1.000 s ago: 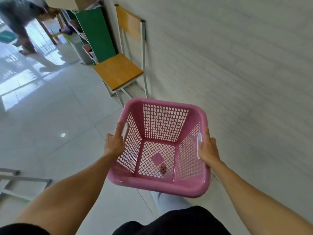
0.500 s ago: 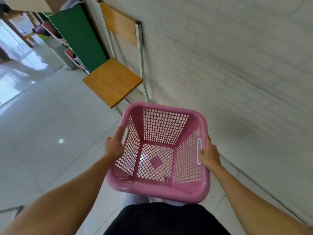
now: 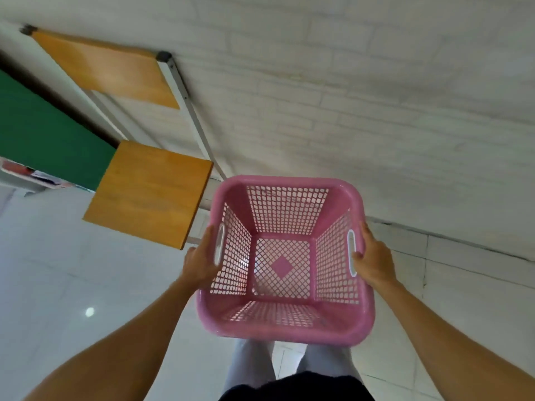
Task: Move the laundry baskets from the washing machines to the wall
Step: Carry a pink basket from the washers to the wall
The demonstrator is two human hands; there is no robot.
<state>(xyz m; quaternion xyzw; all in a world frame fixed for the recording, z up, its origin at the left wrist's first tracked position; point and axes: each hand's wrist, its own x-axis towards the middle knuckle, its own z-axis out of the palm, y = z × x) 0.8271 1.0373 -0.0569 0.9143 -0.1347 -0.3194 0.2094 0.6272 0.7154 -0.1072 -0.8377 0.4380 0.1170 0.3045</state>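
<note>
I hold an empty pink plastic laundry basket (image 3: 285,325) with lattice sides in front of me, above the tiled floor. My left hand (image 3: 201,261) grips its left handle slot. My right hand (image 3: 373,259) grips the right handle slot. The basket's far rim is close to the white brick wall (image 3: 362,96), just above the line where wall meets floor. No washing machines are in view.
A wooden chair (image 3: 150,192) with a metal frame stands against the wall just left of the basket. A green shelf unit (image 3: 43,134) is at the far left. White floor tiles (image 3: 58,270) spread to the left and below. My legs are under the basket.
I have turned to face the wall and come closer to it with the basket. The chair is now directly beside the basket's left side. The corridor at left has left the view.
</note>
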